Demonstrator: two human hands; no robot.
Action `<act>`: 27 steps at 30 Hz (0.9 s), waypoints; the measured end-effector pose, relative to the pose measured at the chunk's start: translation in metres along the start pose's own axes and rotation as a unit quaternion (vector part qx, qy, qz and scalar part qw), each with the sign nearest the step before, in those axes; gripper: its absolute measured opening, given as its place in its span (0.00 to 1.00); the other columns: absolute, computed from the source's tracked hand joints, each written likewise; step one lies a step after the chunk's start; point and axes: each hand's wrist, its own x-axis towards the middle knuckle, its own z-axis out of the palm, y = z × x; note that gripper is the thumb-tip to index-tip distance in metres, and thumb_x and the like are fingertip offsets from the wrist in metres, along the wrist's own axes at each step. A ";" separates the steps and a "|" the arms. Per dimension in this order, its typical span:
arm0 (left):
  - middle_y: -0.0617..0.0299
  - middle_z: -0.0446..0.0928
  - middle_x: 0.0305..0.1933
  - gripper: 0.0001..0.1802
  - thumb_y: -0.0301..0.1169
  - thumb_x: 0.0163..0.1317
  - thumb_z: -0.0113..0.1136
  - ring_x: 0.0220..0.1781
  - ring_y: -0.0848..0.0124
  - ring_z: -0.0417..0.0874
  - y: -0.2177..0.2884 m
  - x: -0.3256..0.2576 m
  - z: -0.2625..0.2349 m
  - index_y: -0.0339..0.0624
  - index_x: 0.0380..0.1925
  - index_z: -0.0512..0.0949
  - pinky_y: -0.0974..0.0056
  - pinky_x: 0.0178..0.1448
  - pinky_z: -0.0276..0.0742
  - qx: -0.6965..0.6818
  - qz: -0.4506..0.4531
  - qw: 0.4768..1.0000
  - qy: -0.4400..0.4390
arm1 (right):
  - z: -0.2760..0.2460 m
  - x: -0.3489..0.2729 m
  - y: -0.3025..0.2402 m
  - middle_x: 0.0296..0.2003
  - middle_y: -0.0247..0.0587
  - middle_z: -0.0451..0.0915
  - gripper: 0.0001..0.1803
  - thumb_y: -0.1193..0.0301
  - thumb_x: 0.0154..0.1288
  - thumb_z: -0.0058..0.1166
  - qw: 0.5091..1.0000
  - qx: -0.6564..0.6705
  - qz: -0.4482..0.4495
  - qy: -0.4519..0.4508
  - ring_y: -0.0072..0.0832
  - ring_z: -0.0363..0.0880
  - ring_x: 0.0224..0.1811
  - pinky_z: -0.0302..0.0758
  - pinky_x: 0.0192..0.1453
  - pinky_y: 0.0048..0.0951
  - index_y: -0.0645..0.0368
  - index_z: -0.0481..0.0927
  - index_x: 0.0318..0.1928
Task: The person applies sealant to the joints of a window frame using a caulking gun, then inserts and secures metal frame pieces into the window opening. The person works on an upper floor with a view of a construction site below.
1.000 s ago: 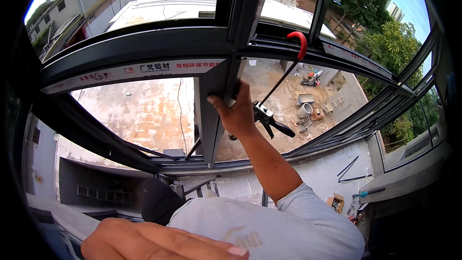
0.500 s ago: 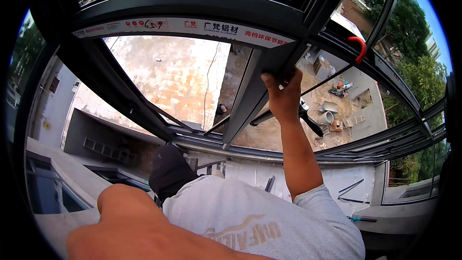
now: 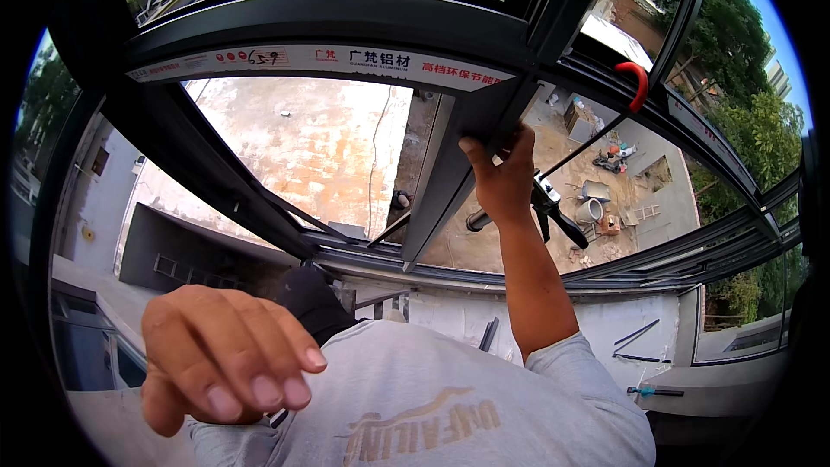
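Observation:
My right hand is raised to a dark metal window mullion, its thumb on one face and its curled fingers at the far edge. Close beside that wrist is a caulking gun with a black handle; its thin rod runs up to a red hooked end at the frame. In front of my chest hovers my left hand, palm down, fingers loosely bent and stretched forward. Nothing shows in its fingers, though the palm is hidden. A frame crossbar with a white printed strip spans the upper part.
Through the frame's openings lie a concrete yard far below, a white bucket and a ladder. Dark sill rails run along the bottom. Loose dark strips lie on a pale surface at the lower right.
My left hand has come up into view at lower left, where only the bent arm showed before. My right hand stays on the mullion. The view has shifted slightly.

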 end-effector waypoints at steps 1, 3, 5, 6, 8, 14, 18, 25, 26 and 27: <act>0.49 0.84 0.53 0.18 0.37 0.68 0.63 0.51 0.55 0.89 -0.025 -0.003 -0.018 0.38 0.52 0.84 0.50 0.60 0.83 0.074 -0.054 0.996 -0.024 | -0.006 -0.001 0.009 0.55 0.52 0.79 0.41 0.57 0.62 0.75 1.000 -0.013 0.002 0.018 0.40 0.83 0.57 0.78 0.62 0.39 0.66 0.65 0.63; 0.47 0.83 0.58 0.25 0.42 0.65 0.68 0.61 0.52 0.85 -0.068 -0.027 -0.039 0.36 0.56 0.82 0.51 0.65 0.80 0.368 -0.148 0.912 -0.099 | -0.003 -0.001 0.011 0.54 0.52 0.79 0.40 0.57 0.62 0.75 1.000 -0.009 -0.005 0.013 0.39 0.83 0.56 0.78 0.62 0.39 0.65 0.65 0.63; 0.43 0.76 0.69 0.35 0.52 0.71 0.62 0.73 0.51 0.75 -0.121 -0.088 -0.059 0.36 0.66 0.76 0.51 0.76 0.68 0.370 -0.320 0.855 -0.173 | -0.001 -0.002 0.005 0.53 0.50 0.79 0.40 0.57 0.63 0.75 1.000 -0.006 -0.014 0.009 0.38 0.82 0.54 0.78 0.62 0.39 0.65 0.65 0.63; 0.43 0.70 0.74 0.36 0.53 0.73 0.58 0.77 0.51 0.69 -0.143 -0.118 -0.064 0.38 0.71 0.72 0.52 0.79 0.63 0.296 -0.400 0.848 -0.181 | -0.002 -0.002 0.004 0.53 0.49 0.78 0.40 0.57 0.63 0.75 0.999 -0.027 -0.014 0.010 0.37 0.82 0.55 0.79 0.61 0.38 0.64 0.64 0.63; 0.43 0.62 0.80 0.38 0.55 0.78 0.51 0.82 0.51 0.61 -0.166 -0.162 -0.061 0.40 0.77 0.63 0.53 0.83 0.54 0.181 -0.471 0.847 -0.167 | -0.001 -0.003 0.003 0.53 0.47 0.77 0.41 0.54 0.64 0.74 1.000 -0.007 -0.004 0.003 0.34 0.80 0.54 0.77 0.61 0.36 0.64 0.65 0.63; 0.45 0.55 0.84 0.39 0.54 0.82 0.42 0.85 0.52 0.53 -0.145 -0.173 -0.060 0.41 0.82 0.54 0.53 0.86 0.45 0.176 -0.485 0.839 -0.173 | -0.006 -0.003 0.015 0.56 0.47 0.76 0.39 0.54 0.68 0.69 0.999 -0.045 -0.015 0.005 0.33 0.78 0.55 0.77 0.61 0.34 0.64 0.65 0.67; 0.40 0.58 0.82 0.43 0.58 0.80 0.42 0.84 0.49 0.58 -0.124 -0.183 -0.056 0.38 0.80 0.55 0.53 0.84 0.51 0.208 -0.451 0.856 -0.146 | -0.008 -0.002 0.022 0.59 0.48 0.75 0.40 0.53 0.70 0.68 0.998 -0.053 -0.015 -0.002 0.35 0.78 0.58 0.76 0.64 0.36 0.65 0.63 0.68; 0.37 0.72 0.72 0.40 0.58 0.79 0.43 0.73 0.44 0.73 -0.078 -0.177 -0.052 0.38 0.77 0.63 0.49 0.76 0.65 0.316 -0.473 0.806 -0.164 | -0.003 -0.002 0.021 0.58 0.48 0.75 0.40 0.51 0.71 0.66 0.998 -0.045 -0.032 0.002 0.37 0.78 0.59 0.75 0.64 0.37 0.64 0.63 0.68; 0.43 0.80 0.64 0.35 0.52 0.78 0.50 0.67 0.53 0.80 -0.071 -0.173 -0.057 0.37 0.74 0.69 0.53 0.72 0.71 0.310 -0.441 0.829 -0.147 | -0.003 -0.002 0.021 0.59 0.48 0.75 0.40 0.51 0.72 0.65 0.999 -0.043 -0.031 -0.002 0.36 0.77 0.59 0.75 0.65 0.37 0.65 0.62 0.68; 0.46 0.82 0.61 0.34 0.51 0.78 0.52 0.65 0.56 0.82 -0.068 -0.173 -0.064 0.38 0.74 0.70 0.54 0.70 0.73 0.248 -0.437 0.859 -0.101 | -0.004 -0.002 0.020 0.59 0.48 0.75 0.40 0.50 0.72 0.65 0.999 -0.044 -0.031 -0.003 0.37 0.77 0.59 0.74 0.65 0.37 0.65 0.62 0.68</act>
